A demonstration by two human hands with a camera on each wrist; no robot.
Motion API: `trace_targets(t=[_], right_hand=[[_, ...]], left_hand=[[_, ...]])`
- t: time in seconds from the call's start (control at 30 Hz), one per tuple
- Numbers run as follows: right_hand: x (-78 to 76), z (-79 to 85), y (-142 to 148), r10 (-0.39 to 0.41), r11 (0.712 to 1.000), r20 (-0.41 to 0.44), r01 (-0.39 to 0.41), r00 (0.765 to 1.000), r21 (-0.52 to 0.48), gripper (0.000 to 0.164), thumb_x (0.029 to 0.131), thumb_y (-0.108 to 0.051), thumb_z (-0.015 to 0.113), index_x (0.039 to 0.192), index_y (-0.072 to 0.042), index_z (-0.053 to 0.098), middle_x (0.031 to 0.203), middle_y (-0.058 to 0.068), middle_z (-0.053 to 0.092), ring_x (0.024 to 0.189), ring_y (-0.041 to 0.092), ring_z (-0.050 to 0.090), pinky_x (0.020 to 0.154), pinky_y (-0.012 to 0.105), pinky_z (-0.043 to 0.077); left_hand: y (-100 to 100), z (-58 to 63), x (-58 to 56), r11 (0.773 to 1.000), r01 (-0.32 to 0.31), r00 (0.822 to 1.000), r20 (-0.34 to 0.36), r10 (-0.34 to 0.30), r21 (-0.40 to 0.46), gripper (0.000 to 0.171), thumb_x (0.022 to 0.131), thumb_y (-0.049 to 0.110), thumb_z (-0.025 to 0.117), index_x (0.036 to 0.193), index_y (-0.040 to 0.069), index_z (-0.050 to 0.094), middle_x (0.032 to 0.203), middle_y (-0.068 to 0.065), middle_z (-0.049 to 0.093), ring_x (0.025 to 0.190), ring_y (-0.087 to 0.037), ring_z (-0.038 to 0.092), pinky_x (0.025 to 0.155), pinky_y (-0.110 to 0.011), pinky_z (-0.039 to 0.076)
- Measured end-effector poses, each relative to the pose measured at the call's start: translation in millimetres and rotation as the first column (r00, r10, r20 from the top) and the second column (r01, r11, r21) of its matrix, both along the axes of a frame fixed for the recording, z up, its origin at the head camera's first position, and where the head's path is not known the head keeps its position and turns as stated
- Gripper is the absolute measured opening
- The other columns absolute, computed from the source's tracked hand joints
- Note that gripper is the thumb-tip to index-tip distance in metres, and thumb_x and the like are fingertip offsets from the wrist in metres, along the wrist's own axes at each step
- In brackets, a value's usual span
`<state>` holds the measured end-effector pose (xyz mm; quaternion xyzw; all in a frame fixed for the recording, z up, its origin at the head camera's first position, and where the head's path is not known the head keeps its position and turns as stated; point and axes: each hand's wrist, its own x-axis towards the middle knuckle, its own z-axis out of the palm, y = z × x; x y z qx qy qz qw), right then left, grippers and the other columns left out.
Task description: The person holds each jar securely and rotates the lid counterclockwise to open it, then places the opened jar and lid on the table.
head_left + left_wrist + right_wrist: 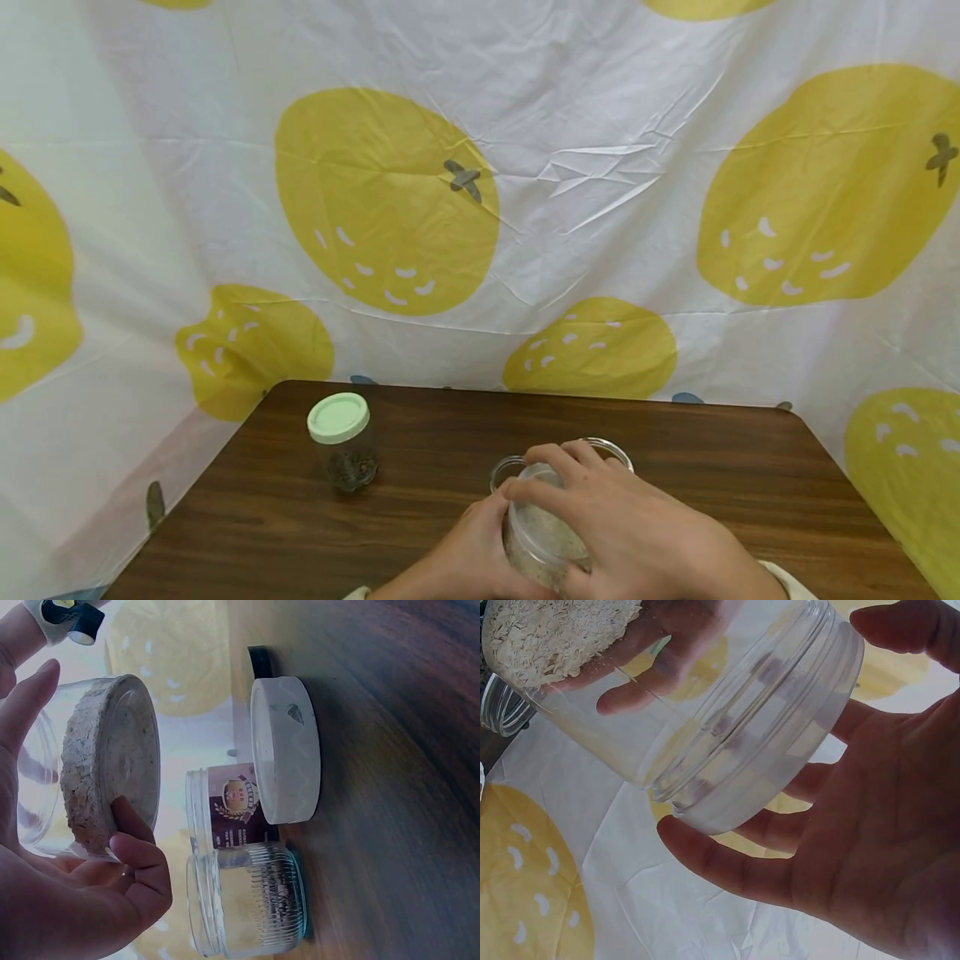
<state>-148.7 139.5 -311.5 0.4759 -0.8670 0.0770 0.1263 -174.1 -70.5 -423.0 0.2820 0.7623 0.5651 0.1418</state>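
Clear round jar [135,761] with pale, flaky material at its bottom is held up off the dark brown wood-grain table [750,467], near its front edge, between both hands. Left hand [468,554]: fingers curled round the jar's lower part, clamped on it, some fingertips against the base. Right hand [648,521]: fingers spread apart from one another, bent and clamped round the translucent whitish plastic lid [780,780], which sits at the jar's mouth; can't tell if it's fully seated. Just beyond the hands stand two open glass jars: one clear with a dark maroon label [240,806], one clear and ribbed [251,900] with something dark low in it. White round shallow piece with a small greenish mark [289,750] is near the labelled jar. Clear jar with pale green lid [339,421], dark contents, stands upright well apart, far left. White curtain with yellow fruit print [585,208] hangs behind.
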Motion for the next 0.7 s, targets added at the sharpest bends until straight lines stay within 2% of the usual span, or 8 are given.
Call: trace_targets(t=[0.17, 0.33, 0.43, 0.5, 0.6, 0.7], right_hand=[[-0.7, -0.1, 0.5, 0.031, 1.000, -0.010, -0.031, 0.999, 0.002, 0.080, 0.064, -0.029, 0.070, 0.141, -0.036, 0.050, 0.139, -0.005, 0.049, 0.124, 0.019, 0.048, 0.091, 0.047, 0.048], [-0.2, -0.1, 0.9, 0.018, 1.000, -0.006, -0.018, 1.000, 0.009, 0.080, 0.061, -0.026, 0.071, 0.138, -0.037, 0.050, 0.140, -0.006, 0.047, 0.128, 0.019, 0.045, 0.091, 0.047, 0.048], [0.1, -0.7, 0.6, 0.022, 1.000, -0.019, -0.022, 1.000, 0.007, 0.068, 0.073, -0.039, 0.074, 0.137, -0.036, 0.051, 0.140, -0.006, 0.047, 0.128, 0.018, 0.045, 0.091, 0.048, 0.048], [0.6, -1.1, 0.1, 0.016, 1.000, -0.029, -0.016, 0.999, 0.002, 0.062, 0.082, -0.053, 0.071, 0.139, -0.036, 0.050, 0.142, -0.007, 0.047, 0.130, 0.018, 0.045, 0.093, 0.049, 0.049], [1.4, -1.1, -0.4, -0.010, 1.000, -0.025, 0.010, 1.000, -0.014, 0.068, 0.087, -0.069, 0.061, 0.145, -0.036, 0.046, 0.146, -0.008, 0.045, 0.135, 0.018, 0.043, 0.098, 0.051, 0.047], [2.4, -0.8, -1.4, -0.074, 0.997, 0.022, 0.075, 0.997, -0.029, 0.076, 0.089, -0.073, 0.057, 0.151, -0.034, 0.039, 0.152, -0.007, 0.042, 0.141, 0.018, 0.039, 0.104, 0.054, 0.043]], left_hand=[[0.9, -0.2, 0.2, 0.999, -0.022, 0.999, -0.043, 0.021, -0.028, 0.085, 0.073, 0.032, 0.091, 0.142, 0.033, 0.041, 0.126, 0.008, 0.059, 0.105, -0.007, 0.060, 0.085, -0.025, 0.053], [1.9, -0.2, -0.2, 0.999, -0.028, 0.998, -0.059, 0.026, -0.035, 0.085, 0.072, 0.034, 0.091, 0.142, 0.031, 0.043, 0.126, 0.008, 0.059, 0.104, -0.007, 0.060, 0.085, -0.025, 0.053], [1.8, -0.6, -0.9, 0.999, -0.020, 0.998, -0.057, 0.018, -0.030, 0.085, 0.073, 0.035, 0.090, 0.144, 0.029, 0.043, 0.127, 0.008, 0.059, 0.105, -0.007, 0.061, 0.085, -0.025, 0.053], [1.3, -0.9, -1.7, 1.000, -0.017, 0.998, -0.061, 0.016, -0.023, 0.083, 0.073, 0.034, 0.090, 0.143, 0.027, 0.045, 0.125, 0.008, 0.060, 0.104, -0.006, 0.061, 0.086, -0.025, 0.053], [0.3, -0.9, -2.9, 1.000, -0.013, 0.997, -0.074, 0.013, -0.008, 0.084, 0.074, 0.030, 0.090, 0.145, 0.026, 0.043, 0.124, 0.008, 0.063, 0.104, -0.005, 0.062, 0.087, -0.024, 0.053], [0.2, -0.4, -2.8, 1.000, -0.006, 0.998, -0.065, 0.007, 0.005, 0.085, 0.075, 0.030, 0.089, 0.146, 0.027, 0.041, 0.125, 0.007, 0.064, 0.105, -0.006, 0.064, 0.087, -0.024, 0.053]])
